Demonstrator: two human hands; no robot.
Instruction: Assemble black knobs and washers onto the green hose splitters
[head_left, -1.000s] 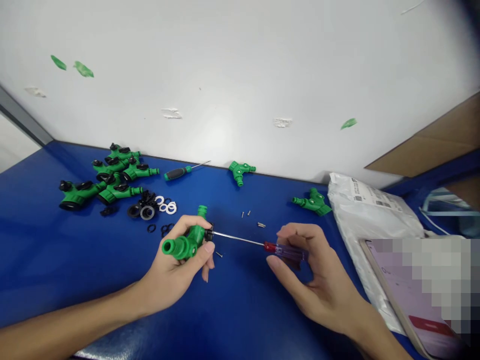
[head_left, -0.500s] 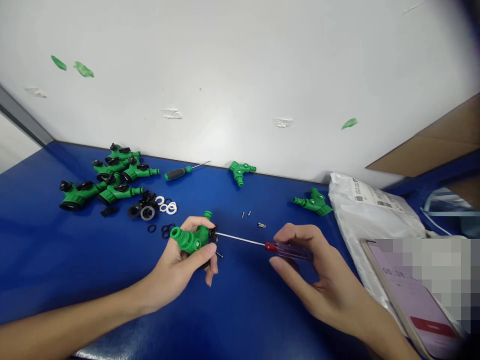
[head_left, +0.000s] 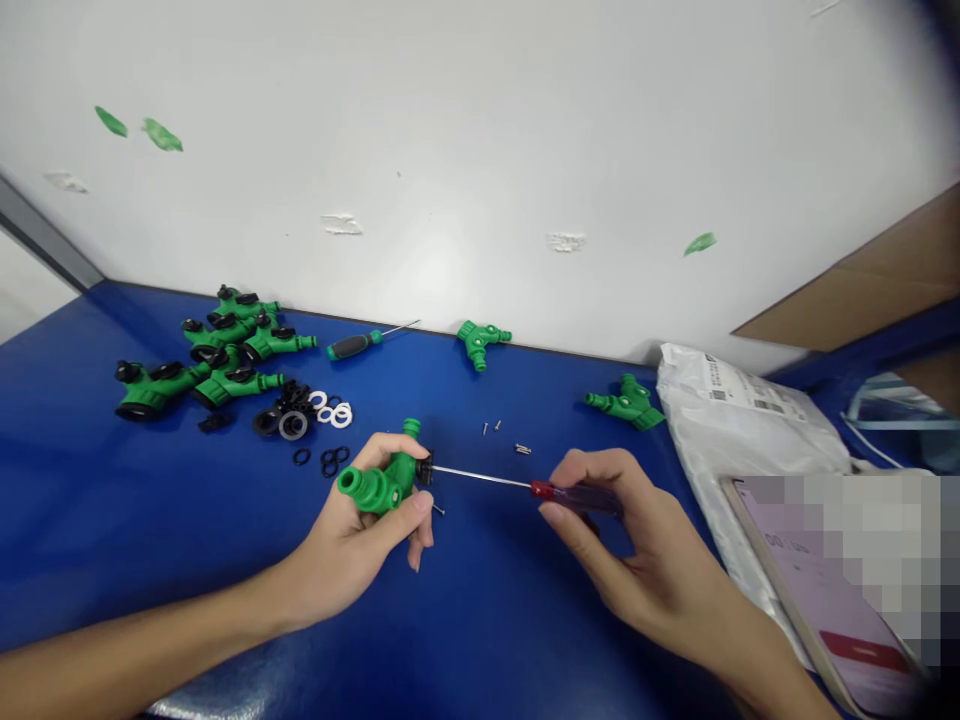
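A green plastic Y-shaped hose connector [head_left: 375,488] sits in my left hand [head_left: 349,550], its fingers closed around it. A small black valve handle [head_left: 425,468] is on the connector's right side, under my fingertips. My right hand [head_left: 637,540] grips a screwdriver [head_left: 574,497] by its dark translucent handle with a red collar. The shaft runs left, nearly level, and its tip meets the black handle; the contact point is too small to see clearly. One loose screw [head_left: 439,511] shows just beside my left thumb. Several small screws [head_left: 523,449] lie on the blue table beyond.
Green connectors with black handles [head_left: 238,383] are piled at the left, near black parts and white washers [head_left: 341,415]. A second screwdriver [head_left: 355,345] lies by the wall. Two bare connectors [head_left: 624,402] rest farther back. At right are a plastic mailer bag [head_left: 742,410] and phone [head_left: 806,590].
Both hands hold nearly the same pose, the screwdriver still against the black handle. Its handle looks slightly turned and darker. The whole view has shifted a little.
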